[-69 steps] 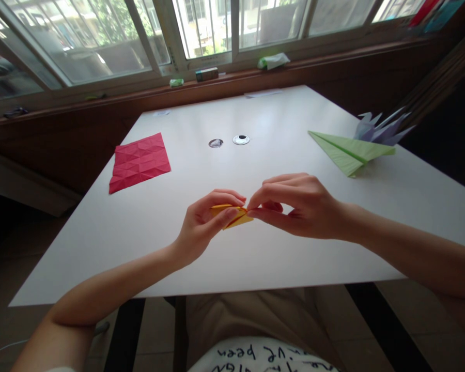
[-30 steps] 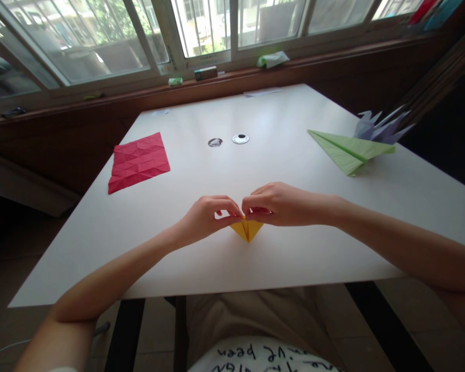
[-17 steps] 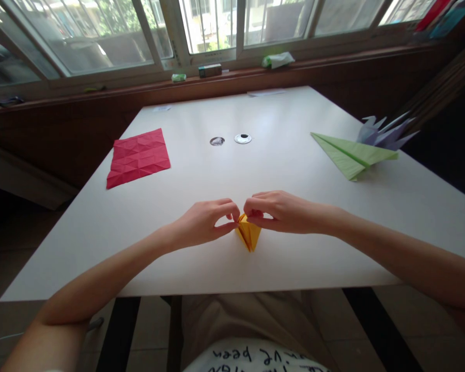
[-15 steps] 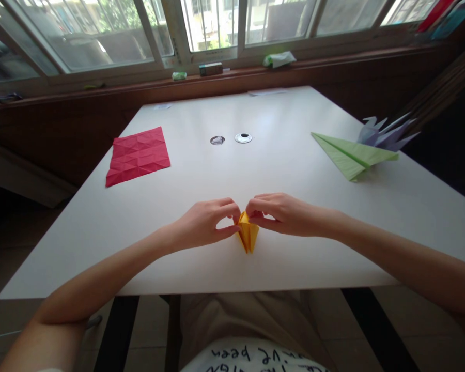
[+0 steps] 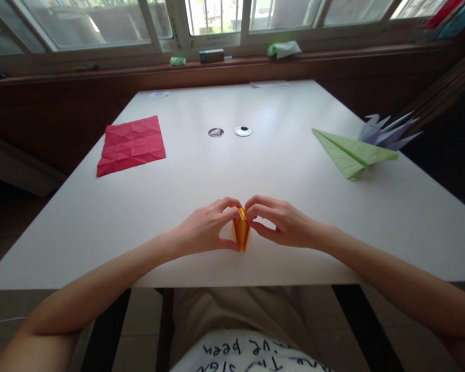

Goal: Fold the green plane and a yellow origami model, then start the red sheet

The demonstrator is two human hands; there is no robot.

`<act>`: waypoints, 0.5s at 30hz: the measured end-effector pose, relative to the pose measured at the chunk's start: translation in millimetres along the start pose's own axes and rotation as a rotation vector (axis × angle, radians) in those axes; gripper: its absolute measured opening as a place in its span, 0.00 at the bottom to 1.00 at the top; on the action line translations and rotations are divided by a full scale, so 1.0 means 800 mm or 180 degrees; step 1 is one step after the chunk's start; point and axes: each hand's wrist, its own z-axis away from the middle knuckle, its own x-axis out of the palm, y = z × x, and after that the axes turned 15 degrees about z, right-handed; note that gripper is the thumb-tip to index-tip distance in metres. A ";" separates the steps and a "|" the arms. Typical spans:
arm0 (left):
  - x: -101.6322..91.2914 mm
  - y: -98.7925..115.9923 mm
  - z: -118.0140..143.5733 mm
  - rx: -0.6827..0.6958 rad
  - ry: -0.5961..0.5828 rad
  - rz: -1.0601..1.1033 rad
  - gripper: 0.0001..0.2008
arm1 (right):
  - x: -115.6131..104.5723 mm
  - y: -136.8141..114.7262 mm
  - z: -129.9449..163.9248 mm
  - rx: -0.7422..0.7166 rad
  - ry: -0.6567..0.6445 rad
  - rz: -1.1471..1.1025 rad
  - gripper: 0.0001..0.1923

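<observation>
"Where's the yellow folded paper (image 5: 242, 231)?"
"Between the two hands, touching the fingertips of both, its narrow end pointing back toward the wearer."
"And the left hand (image 5: 209, 227)?"
"Curved into a wide C: fingertips at the paper's far end, thumb at its near tip, so the paper is held between."
"The right hand (image 5: 282, 221)?"
"Bent, with a gap between thumb and fingers; their tips meet the paper's right side near the far end."
"What's under them?"
"A white table (image 5: 279, 175)."
"Anything farther out?"
"Beyond the left hand and to its left, a creased red sheet (image 5: 134, 144). Straight past the fingertips, two round discs (image 5: 243, 131), side by side but apart. Beyond the right hand, to its right, a green paper plane (image 5: 352, 152), with purple folded paper (image 5: 387, 133) just behind it."
</observation>
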 end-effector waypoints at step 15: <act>0.015 -0.017 -0.003 0.0028 0.0626 0.1180 0.27 | 0.013 0.003 0.006 0.0080 0.0320 -0.0406 0.06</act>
